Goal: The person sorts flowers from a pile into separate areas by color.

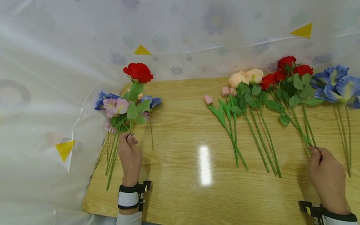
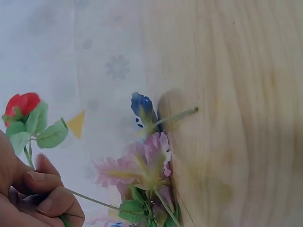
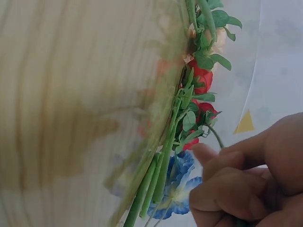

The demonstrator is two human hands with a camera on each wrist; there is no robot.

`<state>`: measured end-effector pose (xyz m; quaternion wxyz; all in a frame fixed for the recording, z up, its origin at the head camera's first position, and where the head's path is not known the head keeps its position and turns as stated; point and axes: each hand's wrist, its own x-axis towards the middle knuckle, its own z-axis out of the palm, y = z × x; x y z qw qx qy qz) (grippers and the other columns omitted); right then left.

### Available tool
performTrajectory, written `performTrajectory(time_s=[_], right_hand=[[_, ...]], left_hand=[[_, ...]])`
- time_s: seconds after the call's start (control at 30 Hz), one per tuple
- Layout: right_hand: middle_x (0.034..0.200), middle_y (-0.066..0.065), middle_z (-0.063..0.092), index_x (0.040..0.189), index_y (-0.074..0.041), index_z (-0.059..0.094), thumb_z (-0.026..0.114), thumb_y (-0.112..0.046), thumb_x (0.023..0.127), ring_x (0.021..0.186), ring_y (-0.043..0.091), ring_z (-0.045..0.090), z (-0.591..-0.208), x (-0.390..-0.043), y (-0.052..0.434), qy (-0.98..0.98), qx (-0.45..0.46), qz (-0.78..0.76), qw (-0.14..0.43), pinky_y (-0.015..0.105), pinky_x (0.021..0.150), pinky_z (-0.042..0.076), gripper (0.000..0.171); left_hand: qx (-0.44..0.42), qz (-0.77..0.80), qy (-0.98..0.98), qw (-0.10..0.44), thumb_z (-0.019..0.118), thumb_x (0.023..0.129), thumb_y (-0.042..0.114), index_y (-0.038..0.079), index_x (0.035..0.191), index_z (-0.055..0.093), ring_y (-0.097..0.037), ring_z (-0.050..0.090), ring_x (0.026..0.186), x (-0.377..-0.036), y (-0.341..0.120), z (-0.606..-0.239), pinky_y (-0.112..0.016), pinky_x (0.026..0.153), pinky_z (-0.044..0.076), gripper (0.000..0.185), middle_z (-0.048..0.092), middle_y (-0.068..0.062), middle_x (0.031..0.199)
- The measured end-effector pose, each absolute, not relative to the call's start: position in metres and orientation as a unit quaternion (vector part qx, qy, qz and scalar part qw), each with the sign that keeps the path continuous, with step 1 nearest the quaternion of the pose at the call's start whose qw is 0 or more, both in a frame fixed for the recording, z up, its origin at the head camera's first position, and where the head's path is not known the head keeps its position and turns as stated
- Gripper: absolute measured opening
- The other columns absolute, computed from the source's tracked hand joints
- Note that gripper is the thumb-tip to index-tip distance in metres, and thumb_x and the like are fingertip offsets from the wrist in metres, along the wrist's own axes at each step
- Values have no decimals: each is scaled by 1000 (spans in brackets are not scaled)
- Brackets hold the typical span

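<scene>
Wooden table under everything; on its left end, left hand curled round the stem of a red rose, held up above a pile of pink and blue flowers lying at that same edge; on its right end, right hand pinching the stems of the red roses lying flat there; beside those, toward the table's middle, peach roses and pink buds; blue flowers at its far right edge
</scene>
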<state>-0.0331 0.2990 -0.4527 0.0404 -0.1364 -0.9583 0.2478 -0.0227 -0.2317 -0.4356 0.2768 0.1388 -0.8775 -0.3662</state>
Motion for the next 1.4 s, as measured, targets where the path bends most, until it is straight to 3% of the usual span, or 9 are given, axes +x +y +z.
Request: performTrajectory(time_s=[0.13, 0.27, 0.47, 0.73, 0.87, 0.97, 1.13, 1.23, 1.4], right_hand=[[96, 44, 56, 114, 24, 54, 32, -9, 104, 62, 48, 55, -453, -34, 301, -960, -141, 242, 23, 45, 44, 41, 41], [96, 43, 54, 112, 24, 55, 37, -7, 102, 69, 52, 56, -453, -36, 302, -961, -150, 231, 7, 49, 46, 44, 37], [91, 36, 55, 116, 24, 53, 45, -8, 99, 73, 45, 53, -453, -35, 300, -959, -166, 228, 10, 39, 49, 37, 37], [101, 37, 57, 120, 21, 53, 46, -8, 97, 103, 52, 45, -452, -33, 289, -953, -156, 247, 76, 62, 94, 31, 37], [102, 37, 58, 117, 18, 58, 51, -5, 96, 102, 50, 46, -448, -35, 275, -941, -123, 289, 127, 63, 98, 28, 32], [97, 30, 60, 115, 12, 63, 55, -3, 95, 91, 35, 51, -443, -36, 261, -929, -78, 327, 155, 44, 88, 40, 27], [98, 14, 60, 118, 4, 65, 59, -3, 95, 89, -6, 45, -433, -34, 229, -901, 18, 399, 170, 10, 75, 37, 25], [103, 8, 61, 122, -1, 64, 60, -2, 95, 93, -9, 49, -427, -33, 207, -880, 84, 443, 149, 6, 80, 37, 26], [113, -1, 63, 127, -13, 60, 55, -9, 100, 101, 4, 60, -413, -32, 166, -838, 145, 524, 33, 11, 83, 45, 28]], left_hand=[[138, -382, -868, 284, 31, 108, 16, -8, 116, 52, -29, 57, 78, -23, -229, -431, -24, 63, 37, 33, 58, -18, 90], [146, -413, -856, 275, 31, 108, 16, -8, 116, 51, -27, 57, 83, -22, -226, -427, -24, 67, 39, 32, 58, -15, 91], [141, -515, -815, 224, 33, 107, 11, -12, 113, 48, -15, 56, 108, -19, -216, -406, -19, 88, 45, 29, 54, -7, 90], [96, -597, -767, 216, 34, 107, 18, -12, 114, 45, -14, 47, 72, -19, -209, -401, -20, 64, 41, 33, 52, -7, 90], [45, -659, -725, 195, 35, 107, 18, -9, 113, 44, -14, 48, 73, -23, -196, -395, -21, 65, 44, 29, 52, -10, 91], [-7, -684, -710, 169, 35, 107, 13, -8, 112, 44, -17, 59, 81, -26, -182, -392, -25, 74, 52, 23, 57, -16, 94], [-84, -685, -713, 126, 37, 106, 7, -10, 113, 47, -24, 66, 92, -33, -154, -385, -37, 86, 52, 21, 66, -24, 98], [-107, -693, -707, 93, 41, 105, 8, -7, 113, 49, -28, 65, 99, -35, -136, -381, -41, 94, 49, 19, 69, -22, 100], [-144, -700, -698, 54, 44, 104, 4, -3, 111, 49, -33, 61, 109, -37, -112, -380, -36, 95, 44, 11, 71, -18, 101]])
